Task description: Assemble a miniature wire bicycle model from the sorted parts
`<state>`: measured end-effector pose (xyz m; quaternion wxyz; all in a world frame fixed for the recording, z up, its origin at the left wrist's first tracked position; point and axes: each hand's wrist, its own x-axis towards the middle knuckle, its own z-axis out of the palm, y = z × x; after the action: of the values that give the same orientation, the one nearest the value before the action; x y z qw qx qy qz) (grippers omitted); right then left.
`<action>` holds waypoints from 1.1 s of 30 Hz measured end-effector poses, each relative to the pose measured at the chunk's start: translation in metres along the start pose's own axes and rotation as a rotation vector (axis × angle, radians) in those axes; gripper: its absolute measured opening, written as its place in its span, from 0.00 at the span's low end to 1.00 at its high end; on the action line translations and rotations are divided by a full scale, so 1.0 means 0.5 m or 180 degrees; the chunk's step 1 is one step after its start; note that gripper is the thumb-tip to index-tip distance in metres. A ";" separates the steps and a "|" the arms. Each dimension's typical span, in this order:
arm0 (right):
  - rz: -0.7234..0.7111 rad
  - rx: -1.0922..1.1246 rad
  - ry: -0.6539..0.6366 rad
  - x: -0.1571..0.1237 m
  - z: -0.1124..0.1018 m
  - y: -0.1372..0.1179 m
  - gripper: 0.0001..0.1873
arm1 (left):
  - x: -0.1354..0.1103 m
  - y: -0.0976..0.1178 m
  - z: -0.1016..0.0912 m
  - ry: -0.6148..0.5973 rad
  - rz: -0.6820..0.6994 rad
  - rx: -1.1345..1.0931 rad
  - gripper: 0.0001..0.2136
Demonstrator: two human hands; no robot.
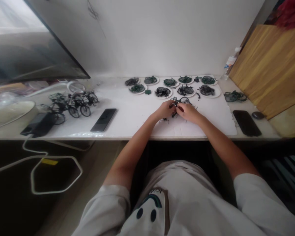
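Between my two hands is a small dark model bicycle, one spoked wheel showing above the fingers. My left hand is closed on its left side, and my right hand pinches it from the right. The fingers meet at the frame and cover much of it. Small loose parts lie on the white sheet close to my left hand. Just beyond the hands, white plates hold dark green and black bicycle parts in heaps.
Several assembled model bicycles stand at the left beside a black box with a white cable. A phone lies left of centre, another phone at right. A green model bicycle lies near the wooden board. A monitor overhangs the left.
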<state>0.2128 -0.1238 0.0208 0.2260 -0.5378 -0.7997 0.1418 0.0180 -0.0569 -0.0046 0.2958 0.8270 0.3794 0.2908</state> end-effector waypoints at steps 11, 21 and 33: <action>0.0045 -0.0047 -0.0007 0.000 -0.001 -0.003 0.12 | 0.002 -0.007 0.002 0.0025 0.0022 0.0040 0.13; 0.0023 -0.0034 -0.0003 0.000 0.000 -0.002 0.12 | 0.000 -0.003 0.001 0.0015 0.0031 0.0026 0.13; 0.0011 -0.0015 0.0006 -0.001 0.000 -0.003 0.12 | -0.001 0.002 0.001 0.0019 0.0006 0.0093 0.13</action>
<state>0.2117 -0.1247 0.0213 0.2253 -0.5399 -0.7989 0.1398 0.0182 -0.0580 -0.0043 0.2823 0.8307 0.3838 0.2880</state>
